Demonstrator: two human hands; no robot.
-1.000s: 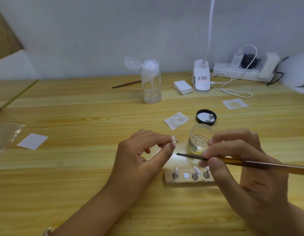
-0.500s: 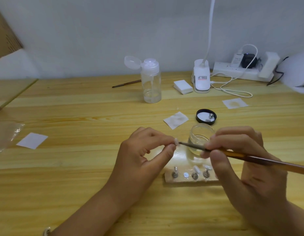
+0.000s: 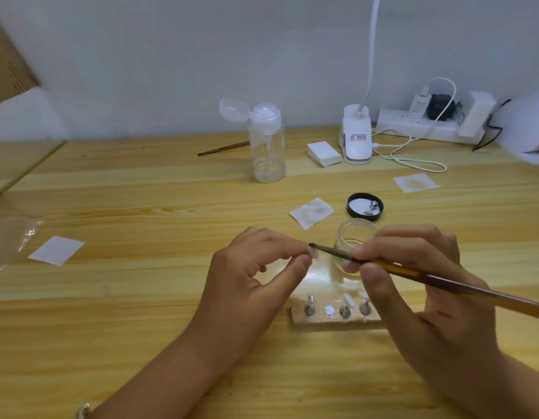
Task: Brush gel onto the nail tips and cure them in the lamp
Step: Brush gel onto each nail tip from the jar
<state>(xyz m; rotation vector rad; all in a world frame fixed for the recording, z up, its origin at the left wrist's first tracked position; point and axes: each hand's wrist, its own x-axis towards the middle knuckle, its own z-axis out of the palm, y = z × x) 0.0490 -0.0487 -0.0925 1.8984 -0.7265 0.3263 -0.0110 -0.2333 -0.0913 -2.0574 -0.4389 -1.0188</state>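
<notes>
My left hand (image 3: 256, 276) pinches a small clear nail tip (image 3: 313, 253) between thumb and forefinger. My right hand (image 3: 419, 285) grips a brown-handled brush (image 3: 443, 281), and its dark bristle end lies on the nail tip. Behind the hands stands an open glass gel jar (image 3: 354, 237). A wooden holder strip (image 3: 331, 319) with several metal pegs, some carrying nail tips, lies on the table just below the hands. The white clip lamp (image 3: 356, 137) stands at the back of the table.
The jar's black lid (image 3: 365, 206) lies behind the jar. White wipes (image 3: 311, 213) (image 3: 416, 182) (image 3: 56, 250) are scattered about. A clear pump bottle (image 3: 266, 140), a spare brush (image 3: 223, 148), a pad stack (image 3: 323, 153) and a power strip (image 3: 419, 125) stand at the back.
The brush tip has risen and moved left from beside the jar onto the nail tip in my left hand. My left hand has stayed in place.
</notes>
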